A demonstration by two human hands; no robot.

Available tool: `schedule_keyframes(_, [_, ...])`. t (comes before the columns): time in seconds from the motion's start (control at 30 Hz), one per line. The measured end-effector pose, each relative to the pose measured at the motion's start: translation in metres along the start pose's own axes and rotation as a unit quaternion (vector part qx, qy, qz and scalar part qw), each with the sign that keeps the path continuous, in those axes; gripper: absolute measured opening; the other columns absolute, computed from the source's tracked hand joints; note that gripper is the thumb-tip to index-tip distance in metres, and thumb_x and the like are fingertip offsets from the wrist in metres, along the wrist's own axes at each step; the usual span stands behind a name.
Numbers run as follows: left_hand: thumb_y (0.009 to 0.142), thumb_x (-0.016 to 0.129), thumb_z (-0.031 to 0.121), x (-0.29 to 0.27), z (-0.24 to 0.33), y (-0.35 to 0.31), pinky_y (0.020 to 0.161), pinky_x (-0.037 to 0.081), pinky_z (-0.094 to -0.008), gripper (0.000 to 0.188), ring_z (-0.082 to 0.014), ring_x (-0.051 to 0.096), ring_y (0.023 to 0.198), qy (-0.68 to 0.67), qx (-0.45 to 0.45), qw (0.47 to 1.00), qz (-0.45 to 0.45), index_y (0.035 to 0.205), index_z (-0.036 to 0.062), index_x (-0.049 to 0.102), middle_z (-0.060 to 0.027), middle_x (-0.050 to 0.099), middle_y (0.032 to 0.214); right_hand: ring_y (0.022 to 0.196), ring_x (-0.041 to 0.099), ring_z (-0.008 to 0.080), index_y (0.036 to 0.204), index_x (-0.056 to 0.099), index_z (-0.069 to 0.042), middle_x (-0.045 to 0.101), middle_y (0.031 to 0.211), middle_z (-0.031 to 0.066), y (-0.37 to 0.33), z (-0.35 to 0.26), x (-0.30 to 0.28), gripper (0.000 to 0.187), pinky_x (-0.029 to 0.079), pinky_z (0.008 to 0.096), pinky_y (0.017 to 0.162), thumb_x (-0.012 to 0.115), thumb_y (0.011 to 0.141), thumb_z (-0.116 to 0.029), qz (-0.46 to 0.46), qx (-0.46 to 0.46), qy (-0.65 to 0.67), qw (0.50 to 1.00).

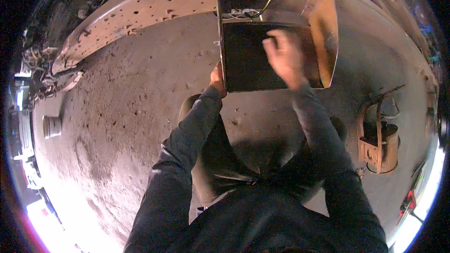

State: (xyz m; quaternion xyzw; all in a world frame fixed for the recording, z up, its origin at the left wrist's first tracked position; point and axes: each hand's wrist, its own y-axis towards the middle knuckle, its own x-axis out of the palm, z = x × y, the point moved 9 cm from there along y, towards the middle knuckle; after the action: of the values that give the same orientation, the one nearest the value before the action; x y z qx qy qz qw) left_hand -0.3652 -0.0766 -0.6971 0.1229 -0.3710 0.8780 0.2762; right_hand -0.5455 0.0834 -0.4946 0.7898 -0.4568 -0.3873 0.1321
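Observation:
An open metal box (324, 42) with thin side walls and a dark floor is set against a long rusty beam. My left hand (217, 78) grips the front of its left wall from the outside; part of the fingers is hidden behind that wall. Over the box's dark floor is my right hand (284, 56), blurred by motion. Its thumb and bent forefinger are apart, with nothing visible between them. Wires (251, 15) with a yellow length lie at the back of the box, beyond the right hand.
The perforated beam (145, 5) curves across the far side. A rusty cylindrical piece with a bracket (388, 150) stands on the floor at right. At left is a pale bucket-like container (52, 126). Dirt specks the grey floor (122, 93). A red object (408, 202) lies at lower right.

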Motion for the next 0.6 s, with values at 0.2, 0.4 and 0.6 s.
schedule_keyframes(0.2, [0.097, 0.046, 0.050, -0.001, 0.000, 0.006, 0.078, 0.053, -0.0369, 0.054, -0.0259, 0.065, 0.092, -0.059, 0.030, 0.998, -0.022, 0.125, 0.0062, 0.061, -0.0082, 0.067, 0.114, 0.127, 0.045, 0.0410, 0.135, 0.053, -0.011, 0.049, 0.139, 0.0230, -0.027, 0.033, 0.181, 0.052, 0.028, 0.0561, 0.111, 0.057, 0.086, -0.030, -0.187, -0.074, -0.273, 0.941])
schedule_keyframes(0.4, [0.098, 0.045, 0.054, -0.027, -0.023, 0.034, 0.081, 0.053, -0.0368, 0.058, -0.0251, 0.064, 0.098, -0.008, -0.064, 0.996, 0.064, 0.128, 0.0067, 0.060, -0.0067, 0.066, 0.119, 0.130, 0.040, 0.0398, 0.135, 0.053, -0.012, 0.040, 0.147, 0.0199, -0.045, 0.051, 0.200, 0.059, 0.029, 0.0578, 0.109, 0.062, 0.079, -0.026, -0.238, -0.036, -0.318, 0.917])
schedule_keyframes(0.6, [0.098, 0.046, 0.051, -0.015, -0.019, 0.023, 0.083, 0.053, -0.0357, 0.055, -0.0245, 0.064, 0.102, -0.084, -0.055, 0.994, 0.045, 0.128, 0.0066, 0.059, -0.0072, 0.064, 0.122, 0.137, 0.033, 0.0425, 0.140, 0.048, -0.014, 0.037, 0.150, 0.0203, -0.037, 0.051, 0.204, 0.062, 0.025, 0.0615, 0.111, 0.059, 0.082, -0.032, -0.248, -0.039, -0.335, 0.908])
